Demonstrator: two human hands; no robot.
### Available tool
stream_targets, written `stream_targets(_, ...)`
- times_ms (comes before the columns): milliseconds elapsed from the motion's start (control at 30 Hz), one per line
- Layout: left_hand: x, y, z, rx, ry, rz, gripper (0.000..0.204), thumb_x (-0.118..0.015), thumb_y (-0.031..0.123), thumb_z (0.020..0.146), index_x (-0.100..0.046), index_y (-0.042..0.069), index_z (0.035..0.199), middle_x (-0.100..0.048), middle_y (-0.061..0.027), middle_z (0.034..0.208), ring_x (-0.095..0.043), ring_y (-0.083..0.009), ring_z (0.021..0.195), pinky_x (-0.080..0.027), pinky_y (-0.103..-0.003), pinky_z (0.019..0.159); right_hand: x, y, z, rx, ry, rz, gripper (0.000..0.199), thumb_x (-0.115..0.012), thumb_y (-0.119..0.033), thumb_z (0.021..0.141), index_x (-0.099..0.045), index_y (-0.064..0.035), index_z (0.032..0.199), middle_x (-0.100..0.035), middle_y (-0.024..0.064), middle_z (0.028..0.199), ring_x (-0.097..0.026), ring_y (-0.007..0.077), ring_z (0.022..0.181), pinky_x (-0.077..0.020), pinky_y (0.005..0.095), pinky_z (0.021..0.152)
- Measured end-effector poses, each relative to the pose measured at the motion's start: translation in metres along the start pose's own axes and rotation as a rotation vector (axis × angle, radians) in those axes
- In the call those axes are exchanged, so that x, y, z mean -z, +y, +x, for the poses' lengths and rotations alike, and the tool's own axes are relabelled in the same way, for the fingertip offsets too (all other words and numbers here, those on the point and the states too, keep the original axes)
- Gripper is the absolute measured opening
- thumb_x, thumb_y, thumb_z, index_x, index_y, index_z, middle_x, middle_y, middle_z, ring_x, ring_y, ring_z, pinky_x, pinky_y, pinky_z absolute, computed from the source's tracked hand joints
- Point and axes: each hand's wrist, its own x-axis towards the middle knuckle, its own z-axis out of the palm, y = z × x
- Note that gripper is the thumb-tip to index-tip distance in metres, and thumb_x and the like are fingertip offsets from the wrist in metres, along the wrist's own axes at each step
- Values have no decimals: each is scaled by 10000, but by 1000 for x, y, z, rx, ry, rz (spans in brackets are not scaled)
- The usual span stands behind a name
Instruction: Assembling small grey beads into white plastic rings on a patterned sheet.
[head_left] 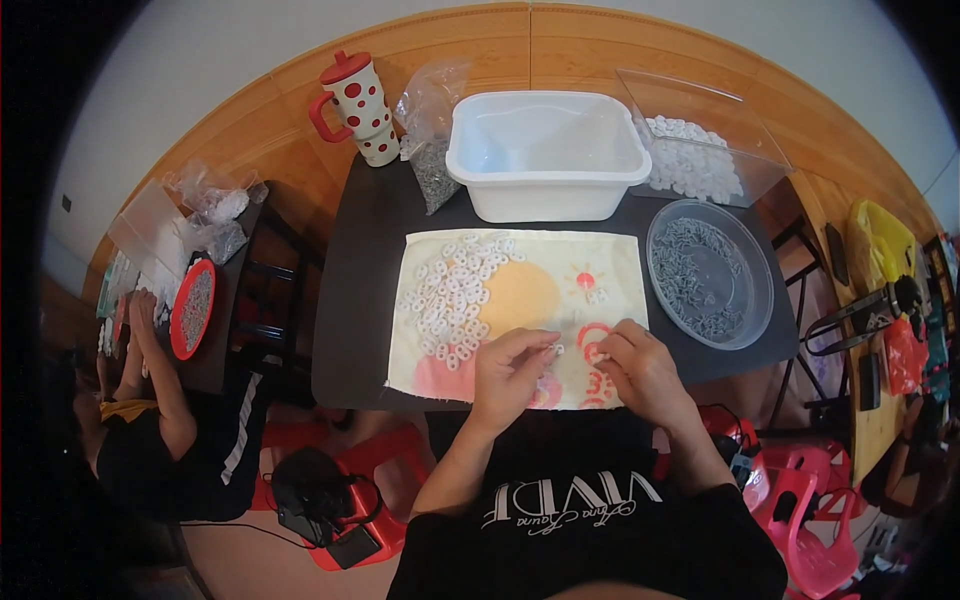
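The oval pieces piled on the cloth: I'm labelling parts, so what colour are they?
The oval pieces are white, best seen in the head view.

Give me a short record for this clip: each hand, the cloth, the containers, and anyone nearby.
Left hand: fingertips pinching a small white piece
Right hand: fingertips together; anything held is too small to tell
Cloth: pale, printed, beneath both hands
Loose white pieces: holed ovals, mainly on the cloth's left part
Round clear dish: right of the cloth, holding grey screw-like parts
White tub: beyond the cloth
Other person: at the picture's left, near a red dish
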Motion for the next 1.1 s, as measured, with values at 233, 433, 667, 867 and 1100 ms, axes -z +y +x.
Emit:
stream_targets(233, 2, -3, -3, 39, -56, 23, 311, -652, -86, 883, -663, -12, 1185, -661, -15, 850, -566, -47, 693, -453, -194, 611, 5, 10, -7, -134, 22, 273, 96, -687, 56, 814, -644, 24, 894, -623, 93, 819, -623, 190, 715, -470, 279, 648)
stream_targets(433, 2, -6, -4, 18, -189, -5, 433, -628, -96, 885, -570, -15, 1307, -666, -48, 852, -589, -68, 690, -473, -205, 613, -24, 1, 7, -281, 207, 850, 60, -634, 96, 881, -658, 49, 910, -642, 33, 881, -586, 74, 803, -465, 210, 724)
stream_targets(667, 2, -3, -5, 32, -187, 8, 417, -613, -102, 885, -569, -29, 1293, -659, -55, 839, -606, -83, 671, -480, -213, 592, -38, -3, 13, -145, 212, 701, 111, -643, 115, 843, -662, 32, 913, -638, 57, 866, -536, 62, 714, -391, 199, 596)
stream_targets(867, 3, -1, -5, 22, -174, 10, 356, -619, -103, 885, -615, -34, 1234, -648, -36, 824, -597, -76, 663, -474, -209, 578, -33, -4, 13, -104, 128, 631, 73, -658, 80, 857, -636, 34, 909, -614, 64, 829, -551, 94, 734, -417, 239, 599)
stream_targets(1100, 3, -1, -5, 23, -132, -23, 297, -630, -106, 881, -671, -22, 1164, -643, -19, 849, -582, -66, 671, -471, -201, 594, -31, 0, 13, -179, 57, 732, 101, -664, 95, 851, -660, 15, 912, -615, 38, 851, -505, 49, 673, -357, 192, 559)
